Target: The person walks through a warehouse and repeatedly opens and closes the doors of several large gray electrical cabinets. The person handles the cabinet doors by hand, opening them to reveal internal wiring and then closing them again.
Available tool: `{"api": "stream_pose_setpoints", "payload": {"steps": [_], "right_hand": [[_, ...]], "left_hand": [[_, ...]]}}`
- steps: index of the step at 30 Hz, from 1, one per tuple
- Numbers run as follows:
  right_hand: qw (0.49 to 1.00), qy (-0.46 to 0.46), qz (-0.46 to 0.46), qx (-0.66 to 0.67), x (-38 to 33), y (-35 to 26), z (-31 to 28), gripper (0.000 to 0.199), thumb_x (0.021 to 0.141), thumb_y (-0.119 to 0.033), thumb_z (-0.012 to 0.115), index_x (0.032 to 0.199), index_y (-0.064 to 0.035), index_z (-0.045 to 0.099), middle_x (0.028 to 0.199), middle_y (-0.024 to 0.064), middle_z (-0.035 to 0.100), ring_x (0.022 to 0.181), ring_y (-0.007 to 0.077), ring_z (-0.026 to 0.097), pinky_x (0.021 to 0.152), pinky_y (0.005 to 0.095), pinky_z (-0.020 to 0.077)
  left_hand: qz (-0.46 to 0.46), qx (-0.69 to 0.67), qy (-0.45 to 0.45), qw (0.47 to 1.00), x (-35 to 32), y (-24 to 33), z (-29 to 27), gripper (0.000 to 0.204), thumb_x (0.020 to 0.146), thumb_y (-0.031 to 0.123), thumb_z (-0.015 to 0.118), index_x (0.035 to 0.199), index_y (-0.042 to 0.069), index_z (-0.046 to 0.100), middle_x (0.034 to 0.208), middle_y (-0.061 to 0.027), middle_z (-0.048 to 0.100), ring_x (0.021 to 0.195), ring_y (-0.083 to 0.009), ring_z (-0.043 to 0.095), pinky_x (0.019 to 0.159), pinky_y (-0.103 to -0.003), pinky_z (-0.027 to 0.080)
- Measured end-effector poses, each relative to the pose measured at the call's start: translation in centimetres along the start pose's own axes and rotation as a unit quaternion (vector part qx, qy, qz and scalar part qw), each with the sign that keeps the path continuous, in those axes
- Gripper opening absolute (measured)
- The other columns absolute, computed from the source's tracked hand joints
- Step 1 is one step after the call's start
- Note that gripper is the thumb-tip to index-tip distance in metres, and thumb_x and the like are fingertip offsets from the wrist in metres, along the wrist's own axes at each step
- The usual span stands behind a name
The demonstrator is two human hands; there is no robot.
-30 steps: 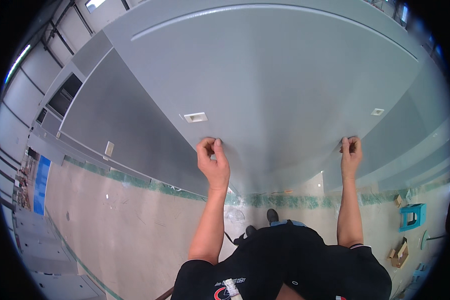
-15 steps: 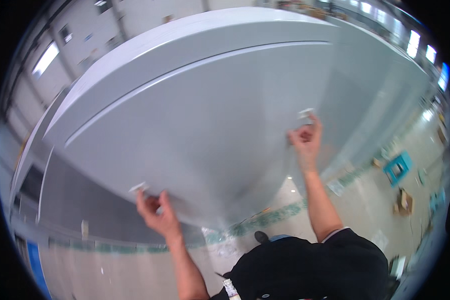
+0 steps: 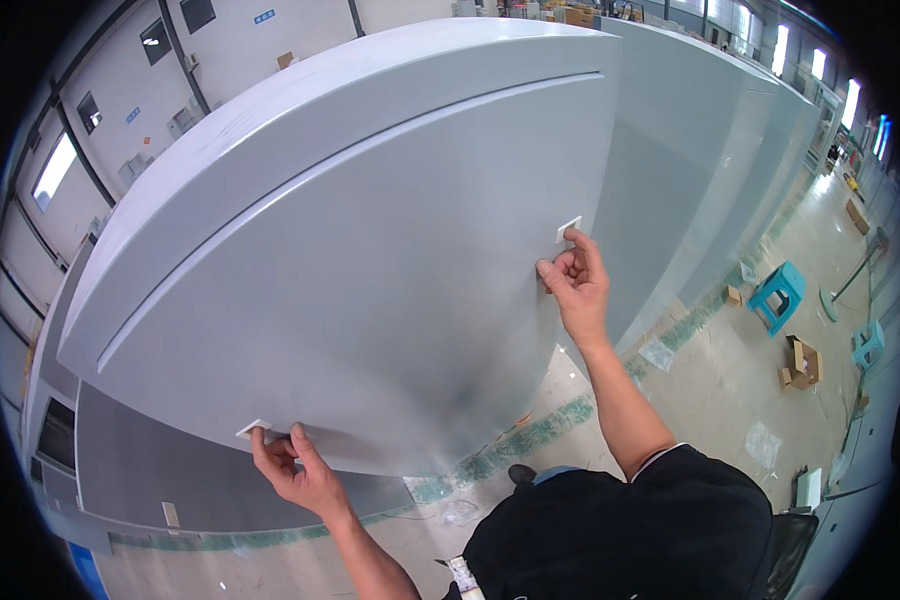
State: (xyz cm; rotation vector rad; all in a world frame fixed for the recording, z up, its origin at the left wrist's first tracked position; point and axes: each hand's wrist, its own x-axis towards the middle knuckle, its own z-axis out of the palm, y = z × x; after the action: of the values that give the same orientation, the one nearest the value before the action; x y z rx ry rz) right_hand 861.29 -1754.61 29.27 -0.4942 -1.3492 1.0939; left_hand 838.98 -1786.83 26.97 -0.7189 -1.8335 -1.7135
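1. Running along the lower left, a darker grey panel carries a pale fitting near its lower edge.
2. Next comes the left white recess, set in the big light-grey panel close to its lower-left border.
3. Just right of and below that recess, the left hand has its index fingertip at the recess rim; its thumb stands apart, leaving a moderate gap with nothing seen between. How deep the fingertip sits cannot be told.
4. Filling the middle, the light-grey panel faces both hands. Its long ridge bends from lower left to upper right, and a line between the two recesses slants the same way, so the left hand is nearer the lower-left one and the right hand the upper-right one.
5. Farther right, the right white recess lies just above the right hand. That index fingertip meets the recess; the thumb is spread off it, near the panel surface, the remaining fingers curled.
6. Beyond, on the floor, are a teal stool and an opened cardboard box.
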Motion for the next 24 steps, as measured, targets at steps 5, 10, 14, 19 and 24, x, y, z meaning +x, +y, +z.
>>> {"api": "stream_pose_setpoints", "payload": {"steps": [5,10,14,19,24], "right_hand": [[1.0,-0.012,-0.002,0.023,-0.7,0.4,2.5,0.055,0.091,-0.003,0.068,0.14,0.003,0.044,0.07,-0.0025,0.053,0.065,0.0063,0.052,0.058,0.0216,0.0432],[0.993,0.051,-0.064,-0.087,-1.6,1.3,1.3,0.059,0.096,-0.005,0.063,0.149,0.003,0.038,0.076,-0.0017,0.053,0.068,0.0064,0.05,0.064,0.0228,0.0473],[0.995,0.026,-0.075,-0.065,-2.2,0.5,2.4,0.065,0.097,-0.007,0.063,0.153,-0.0005,0.031,0.076,-0.0028,0.049,0.069,0.0061,0.047,0.066,0.0212,0.0441],[0.992,0.037,-0.098,-0.064,-2.2,1.4,2.4,0.069,0.097,-0.007,0.063,0.155,-0.0033,0.027,0.076,-0.0034,0.048,0.069,0.0056,0.044,0.068,0.0192,0.0398],[0.995,0.03,-0.084,-0.048,-2.8,0.6,3.3,0.071,0.097,-0.007,0.064,0.156,-0.0034,0.026,0.08,-0.0017,0.05,0.072,0.0067,0.047,0.07,0.0209,0.0427]], "left_hand": [[-0.022,-0.058,0.034,0.997,0.7,0.4,0.6,0.05,0.093,0.005,0.069,0.138,-0.002,0.049,0.079,0.0021,0.051,0.071,-0.0089,0.044,0.072,-0.023,0.042],[0.038,0.01,0.012,0.999,0.3,-1.5,1.3,0.053,0.093,0.004,0.067,0.141,-0.002,0.044,0.078,0.0002,0.055,0.069,-0.0075,0.049,0.068,-0.024,0.044],[0.04,-0.006,-0.001,0.999,-0.2,0.7,0.4,0.056,0.089,0.002,0.07,0.139,-0.001,0.045,0.082,-0.0031,0.057,0.071,-0.013,0.052,0.069,-0.027,0.045],[0.464,0.068,0.001,0.883,1.0,10.2,-2.0,0.05,0.091,0.023,0.068,0.136,0.007,0.053,0.111,-0.0132,0.06,0.099,-0.0284,0.055,0.094,-0.039,0.043],[0.522,0.306,-0.096,0.79,10.3,4.7,1.5,0.057,0.089,0.049,0.067,0.136,0.019,0.059,0.152,-0.0147,0.044,0.143,-0.0377,0.036,0.123,-0.052,0.013]]}}
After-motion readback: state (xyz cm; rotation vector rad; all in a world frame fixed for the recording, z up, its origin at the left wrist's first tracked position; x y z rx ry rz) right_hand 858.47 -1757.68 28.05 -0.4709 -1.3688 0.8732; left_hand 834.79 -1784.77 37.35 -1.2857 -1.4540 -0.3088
